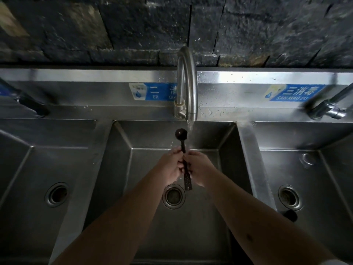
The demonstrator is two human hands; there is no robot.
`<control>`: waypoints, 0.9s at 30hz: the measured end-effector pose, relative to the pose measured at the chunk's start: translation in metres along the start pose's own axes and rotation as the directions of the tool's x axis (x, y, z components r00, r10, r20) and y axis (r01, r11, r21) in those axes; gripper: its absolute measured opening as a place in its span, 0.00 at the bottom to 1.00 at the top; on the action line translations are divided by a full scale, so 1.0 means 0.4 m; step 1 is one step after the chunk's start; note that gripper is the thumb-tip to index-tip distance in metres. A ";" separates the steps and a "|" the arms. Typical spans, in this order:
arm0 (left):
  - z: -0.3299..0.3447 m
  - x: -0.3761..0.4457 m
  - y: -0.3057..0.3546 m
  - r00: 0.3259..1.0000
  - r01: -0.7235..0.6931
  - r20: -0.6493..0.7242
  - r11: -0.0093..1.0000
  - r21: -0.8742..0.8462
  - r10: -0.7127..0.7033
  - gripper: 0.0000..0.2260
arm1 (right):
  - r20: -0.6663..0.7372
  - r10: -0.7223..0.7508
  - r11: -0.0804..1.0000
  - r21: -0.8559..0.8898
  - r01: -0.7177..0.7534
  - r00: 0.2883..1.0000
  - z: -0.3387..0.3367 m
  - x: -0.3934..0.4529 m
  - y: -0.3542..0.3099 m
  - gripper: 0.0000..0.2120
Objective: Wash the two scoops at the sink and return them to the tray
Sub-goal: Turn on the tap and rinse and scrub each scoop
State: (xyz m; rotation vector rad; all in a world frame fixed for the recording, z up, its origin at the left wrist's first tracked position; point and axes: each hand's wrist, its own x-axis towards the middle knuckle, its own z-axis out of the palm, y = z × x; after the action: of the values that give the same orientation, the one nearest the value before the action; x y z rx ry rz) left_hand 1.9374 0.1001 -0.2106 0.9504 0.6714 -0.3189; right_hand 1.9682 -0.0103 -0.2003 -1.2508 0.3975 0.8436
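Three steel basins, three drains, one central faucet running. One dark scoop in view, held over the middle basin, bowl up beside the stream. Your left hand and right hand each have a grip clamped on its handle, fingers wrapped tight.
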 end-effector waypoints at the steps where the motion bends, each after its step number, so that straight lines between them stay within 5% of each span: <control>1: 0.007 0.001 0.017 1.000 -0.024 0.004 1.000 0.007 0.024 0.14 | 0.014 -0.019 1.000 0.007 0.018 1.000 0.007 0.000 -0.017 0.08; 12: 0.071 -0.004 0.146 0.980 -0.181 0.083 0.983 0.003 0.181 0.14 | 0.086 -0.216 0.974 -0.049 0.220 0.973 0.039 -0.003 -0.157 0.07; 20: 0.023 -0.027 -0.017 0.999 0.007 -0.032 1.000 0.019 -0.007 0.08 | -0.025 0.025 0.997 0.067 -0.024 0.999 -0.008 -0.046 0.025 0.09; 27: -0.020 -0.064 -0.130 0.992 0.110 -0.056 0.993 -0.030 -0.112 0.05 | 0.048 0.179 0.965 0.188 -0.185 0.983 -0.058 -0.114 0.143 0.11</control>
State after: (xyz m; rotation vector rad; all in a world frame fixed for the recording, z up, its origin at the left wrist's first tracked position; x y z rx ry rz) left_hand 1.8873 0.0770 -0.2304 0.9015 0.7809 -0.3813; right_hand 1.9003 -0.0431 -0.2142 -1.0319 0.5623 0.9562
